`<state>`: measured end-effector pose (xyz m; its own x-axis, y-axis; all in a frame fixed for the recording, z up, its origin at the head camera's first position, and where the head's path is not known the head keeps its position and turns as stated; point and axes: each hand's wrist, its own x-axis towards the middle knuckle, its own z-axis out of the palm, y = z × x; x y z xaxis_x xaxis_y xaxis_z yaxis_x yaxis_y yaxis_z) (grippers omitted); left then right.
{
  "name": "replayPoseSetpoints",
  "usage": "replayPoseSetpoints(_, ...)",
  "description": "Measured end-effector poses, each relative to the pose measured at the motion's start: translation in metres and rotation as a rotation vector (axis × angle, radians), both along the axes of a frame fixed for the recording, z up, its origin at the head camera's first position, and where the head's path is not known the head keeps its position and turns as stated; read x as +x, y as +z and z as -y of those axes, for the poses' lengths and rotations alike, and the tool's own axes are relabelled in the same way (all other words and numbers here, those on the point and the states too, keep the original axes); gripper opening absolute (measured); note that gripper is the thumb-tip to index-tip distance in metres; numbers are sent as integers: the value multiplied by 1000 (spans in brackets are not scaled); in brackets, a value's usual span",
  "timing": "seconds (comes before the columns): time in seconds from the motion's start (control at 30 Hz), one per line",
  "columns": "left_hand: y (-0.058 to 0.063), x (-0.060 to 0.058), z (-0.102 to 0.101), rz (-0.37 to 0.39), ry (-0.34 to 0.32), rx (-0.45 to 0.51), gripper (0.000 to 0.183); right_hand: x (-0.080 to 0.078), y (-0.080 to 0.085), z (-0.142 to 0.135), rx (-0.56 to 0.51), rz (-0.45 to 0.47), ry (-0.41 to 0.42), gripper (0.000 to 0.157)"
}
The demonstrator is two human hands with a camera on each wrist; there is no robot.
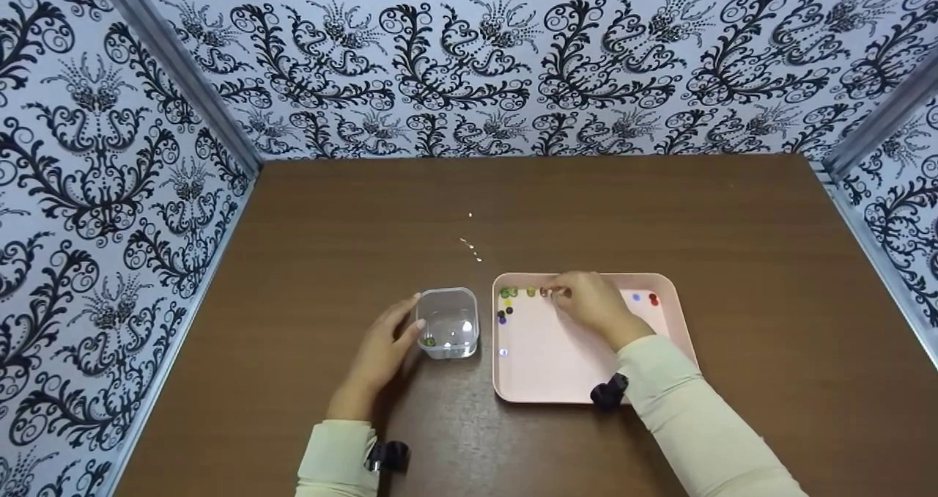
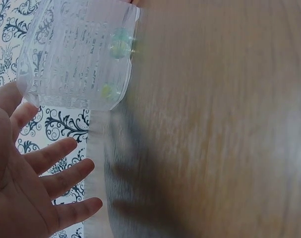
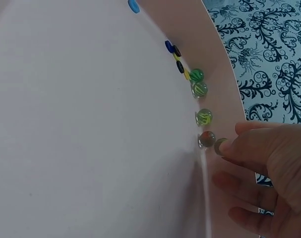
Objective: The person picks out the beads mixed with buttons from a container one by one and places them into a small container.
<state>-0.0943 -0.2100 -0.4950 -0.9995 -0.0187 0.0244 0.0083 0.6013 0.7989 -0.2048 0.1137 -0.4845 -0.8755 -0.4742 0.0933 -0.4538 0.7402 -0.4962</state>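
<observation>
My right hand (image 1: 595, 305) is over the back edge of a pink tray (image 1: 557, 372). In the right wrist view its thumb and a finger pinch a clear glass marble (image 3: 220, 146) by the tray's wall. Next to that sits a marble with a reddish-brown core (image 3: 207, 139), then a yellow-swirled marble (image 3: 204, 117) and green ones (image 3: 200, 89). My left hand (image 1: 385, 347) touches the near-left side of a clear plastic container (image 1: 441, 300), thumb and forefinger at its rim, other fingers spread. Green marbles (image 2: 120, 48) lie at the container's bottom.
Small flat blue, black and yellow pieces (image 3: 180, 67) line the tray's left side. Red pieces (image 1: 654, 299) and a light blue piece (image 1: 636, 297) lie at its back right. Patterned walls (image 1: 469, 64) enclose the brown table (image 1: 352, 218), with white specks (image 1: 469, 245) behind the container.
</observation>
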Motion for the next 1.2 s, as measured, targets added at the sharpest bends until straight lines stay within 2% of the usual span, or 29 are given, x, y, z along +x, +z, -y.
replayPoseSetpoints(0.3,0,1,0,-10,-7,28,48,1,5,1,-30,5,-30,21)
replayPoseSetpoints(0.6,0,1,-1,-12,-2,30,48,4,10,3,-79,74,-42,20)
replayPoseSetpoints(0.97,0,1,-1,-7,2,32,48,5,13,5,-148,59,-46,19)
replayPoseSetpoints(1.2,0,1,-2,-6,4,26,48,7,15,6,-181,93,-64,19)
